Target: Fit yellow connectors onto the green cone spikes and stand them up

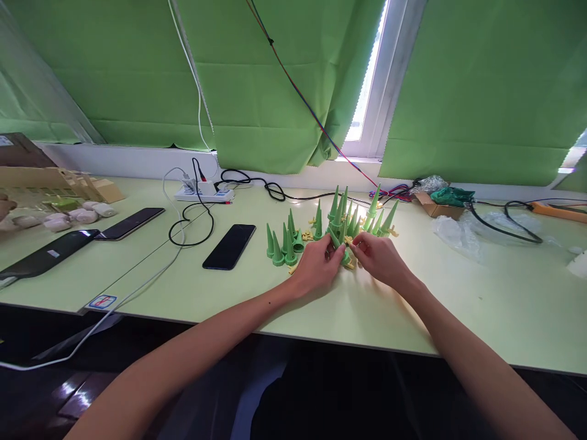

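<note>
My left hand [317, 264] is closed around a green plastic spike [335, 238], tilted with its tip toward the upper left. Close by on the right, my right hand [378, 258] pinches a small yellow plastic piece [348, 241] at the spike's side. Whether the two parts touch I cannot tell. Several more green cone-shaped spikes [277, 250] stand upright on their ring bases left of and behind my hands. Loose yellow pieces [308, 234] lie among them, and one yellow piece [292, 269] rests beside my left wrist.
A black phone [229, 247] lies left of the spikes. Farther left are another phone [131, 223], a power strip [204, 194] with cables and white rounded objects [85, 215]. A small cardboard box [438, 206] and clear plastic bags [458, 235] sit at the right on the table [504, 305].
</note>
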Tool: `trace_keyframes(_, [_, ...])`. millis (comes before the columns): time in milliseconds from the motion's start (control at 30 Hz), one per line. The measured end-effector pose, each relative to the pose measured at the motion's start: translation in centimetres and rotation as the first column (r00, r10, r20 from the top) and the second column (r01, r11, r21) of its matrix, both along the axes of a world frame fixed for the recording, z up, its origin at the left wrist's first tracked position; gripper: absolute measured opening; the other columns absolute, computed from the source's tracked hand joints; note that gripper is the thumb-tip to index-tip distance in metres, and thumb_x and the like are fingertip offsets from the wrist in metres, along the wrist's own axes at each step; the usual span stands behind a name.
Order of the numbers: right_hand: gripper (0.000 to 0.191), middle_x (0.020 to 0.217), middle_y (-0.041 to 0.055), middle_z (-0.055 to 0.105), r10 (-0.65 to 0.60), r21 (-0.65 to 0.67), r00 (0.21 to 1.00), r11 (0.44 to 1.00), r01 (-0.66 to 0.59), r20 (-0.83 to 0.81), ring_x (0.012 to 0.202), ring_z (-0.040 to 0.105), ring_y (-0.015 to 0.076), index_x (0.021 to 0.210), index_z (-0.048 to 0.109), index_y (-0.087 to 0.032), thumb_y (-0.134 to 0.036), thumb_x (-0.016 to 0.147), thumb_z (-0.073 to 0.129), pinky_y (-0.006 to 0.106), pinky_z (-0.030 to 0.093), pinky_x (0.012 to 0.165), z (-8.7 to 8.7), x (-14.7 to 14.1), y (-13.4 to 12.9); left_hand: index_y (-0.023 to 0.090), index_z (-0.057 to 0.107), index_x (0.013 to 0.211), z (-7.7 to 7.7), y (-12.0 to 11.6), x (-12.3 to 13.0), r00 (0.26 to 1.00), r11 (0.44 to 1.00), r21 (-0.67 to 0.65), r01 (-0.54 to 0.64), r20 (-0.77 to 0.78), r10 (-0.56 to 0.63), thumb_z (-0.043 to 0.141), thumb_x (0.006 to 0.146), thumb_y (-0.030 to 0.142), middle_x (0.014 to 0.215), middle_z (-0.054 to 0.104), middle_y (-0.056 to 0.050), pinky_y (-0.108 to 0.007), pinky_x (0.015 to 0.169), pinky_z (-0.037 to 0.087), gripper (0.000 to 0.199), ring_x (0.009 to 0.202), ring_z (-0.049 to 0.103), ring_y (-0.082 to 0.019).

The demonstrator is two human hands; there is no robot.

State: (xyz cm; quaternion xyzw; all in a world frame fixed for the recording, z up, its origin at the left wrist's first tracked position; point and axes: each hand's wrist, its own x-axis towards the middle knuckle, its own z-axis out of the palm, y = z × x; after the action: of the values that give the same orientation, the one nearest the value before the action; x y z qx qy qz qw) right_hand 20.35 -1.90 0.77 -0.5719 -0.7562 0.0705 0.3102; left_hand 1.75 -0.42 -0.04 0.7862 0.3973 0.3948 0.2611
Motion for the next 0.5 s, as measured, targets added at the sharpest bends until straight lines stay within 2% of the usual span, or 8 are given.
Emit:
trace_keyframes(167, [0.027,0.078,0.0054,0.070,0.078,-0.015,0.976,0.996,-0.082,-0.203,0.064,0.065,0.0187,0.087,0.056,-0.020,-0.045,0.094,0.050,0.030,0.048,0.062,0.42,-0.47,-0.55,0.018,0.056,0.083,-0.14,0.64,-0.06,0.996,0.996,-0.084,-0.019,0.082,0.026,0.047,0.095,0.045,0.075,0.061,-0.002,-0.028,0.056,0.038,0.030,0.061,0.051,-0.013])
trace_keyframes(300, [0.027,0.081,0.0061,0.071,0.104,-0.048,0.957,0.991,-0.122,-0.270,0.061,0.066,0.0183,0.085,0.055,-0.021,-0.046,0.094,0.052,0.031,0.051,0.061,0.60,-0.68,-0.73,0.019,0.055,0.084,-0.20,0.92,-0.09,0.993,0.991,-0.127,-0.030,0.112,0.045,0.047,0.095,0.046,0.077,0.061,-0.001,-0.028,0.057,0.040,0.030,0.062,0.052,-0.013])
trace_keyframes(500, [0.023,0.077,0.0035,0.071,0.157,-0.029,0.936,0.984,-0.175,-0.315,0.059,0.066,0.0171,0.084,0.058,-0.021,-0.043,0.092,0.057,0.030,0.051,0.061,0.41,-0.69,-0.69,0.020,0.046,0.075,0.26,0.98,-0.16,0.989,0.992,-0.090,-0.093,0.106,0.103,0.050,0.093,0.048,0.069,0.055,0.000,-0.028,0.056,0.039,0.034,0.060,0.051,-0.013])
